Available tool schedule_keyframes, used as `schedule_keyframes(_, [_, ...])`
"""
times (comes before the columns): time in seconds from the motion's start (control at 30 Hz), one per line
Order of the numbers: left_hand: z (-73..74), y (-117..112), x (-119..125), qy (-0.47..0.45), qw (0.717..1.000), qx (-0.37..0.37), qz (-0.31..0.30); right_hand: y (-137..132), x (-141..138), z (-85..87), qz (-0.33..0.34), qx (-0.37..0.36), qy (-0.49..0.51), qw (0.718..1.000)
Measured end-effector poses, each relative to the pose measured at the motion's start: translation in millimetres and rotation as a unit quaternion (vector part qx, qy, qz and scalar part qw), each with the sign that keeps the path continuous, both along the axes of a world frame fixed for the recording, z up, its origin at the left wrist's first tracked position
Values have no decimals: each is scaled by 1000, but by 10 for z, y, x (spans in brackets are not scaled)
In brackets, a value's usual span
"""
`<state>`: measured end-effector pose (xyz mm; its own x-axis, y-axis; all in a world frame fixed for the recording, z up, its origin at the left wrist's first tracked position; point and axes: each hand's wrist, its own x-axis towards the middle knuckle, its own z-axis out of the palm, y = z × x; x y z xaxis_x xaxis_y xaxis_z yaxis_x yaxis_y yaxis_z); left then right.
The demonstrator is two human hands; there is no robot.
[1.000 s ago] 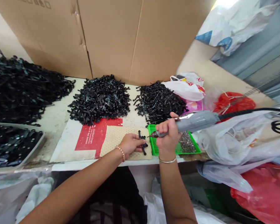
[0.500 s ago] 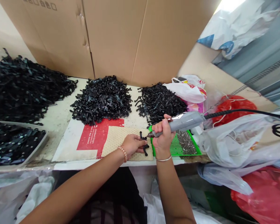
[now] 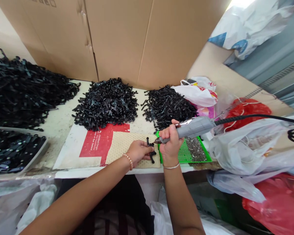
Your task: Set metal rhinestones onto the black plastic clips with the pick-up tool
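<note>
My left hand (image 3: 137, 151) pinches a small black plastic part (image 3: 150, 149) down on a beige honeycomb mat (image 3: 121, 147). My right hand (image 3: 171, 143) is wrapped round a grey electric screwdriver (image 3: 194, 127), whose tip touches the top of that part. A black cable (image 3: 259, 117) runs from the tool off to the right. Just right of my hands sits a green mesh tray (image 3: 183, 153) holding a heap of small metal screws (image 3: 195, 148).
Three heaps of black plastic parts (image 3: 106, 102) (image 3: 168, 106) (image 3: 22, 93) lie along the table's back, against a cardboard wall (image 3: 127, 39). A clear tub of parts (image 3: 12, 150) sits at the left. White and red plastic bags (image 3: 250, 147) crowd the right side.
My right hand has brought the screwdriver leftward and down from over the green tray until its tip meets the black part. My left hand has kept holding the part in place.
</note>
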<state>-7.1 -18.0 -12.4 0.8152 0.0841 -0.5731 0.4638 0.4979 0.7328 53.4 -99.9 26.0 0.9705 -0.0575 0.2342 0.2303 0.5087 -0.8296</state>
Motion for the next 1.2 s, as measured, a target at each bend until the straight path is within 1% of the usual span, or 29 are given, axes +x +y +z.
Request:
schedule_keyframes(0.23, [21, -2, 0, 4, 1000, 7, 1, -5, 0, -22, -4, -28, 4, 1000])
schedule_keyframes(0.47, [38, -5, -5, 7, 1000, 12, -2, 8, -9, -51, 11, -24, -7, 1000])
schedule_keyframes(0.53, [38, -5, -8, 10, 1000, 15, 1, 20, -13, -64, 24, -35, -16, 999])
schedule_keyframes(0.63, [25, -6, -7, 9, 1000, 18, 2, 32, -9, -71, 61, -53, -21, 996])
schedule_keyframes(0.77, [-28, -20, 3, 14, 999, 34, 4, 22, 26, -63, 117, -82, -10, 990])
schedule_keyframes(0.87, [-70, -32, 7, 14, 999, 41, 8, 22, 48, -74, 135, -88, -6, 987])
schedule_keyframes(0.97, [-77, -32, 5, 5, 999, 40, 4, 46, 42, -75, 126, -88, -10, 988])
schedule_keyframes(1.07, [-44, -19, 1, -2, 1000, 24, 5, 25, 19, 6, 106, -81, -15, 991])
schedule_keyframes(1.13, [-18, -8, 0, 3, 1000, 10, 5, -62, 8, 106, 76, -66, -28, 995])
schedule_keyframes(1.2, [-3, 3, 1, 13, 1000, 6, 2, -214, 8, 194, 23, -56, -53, 997])
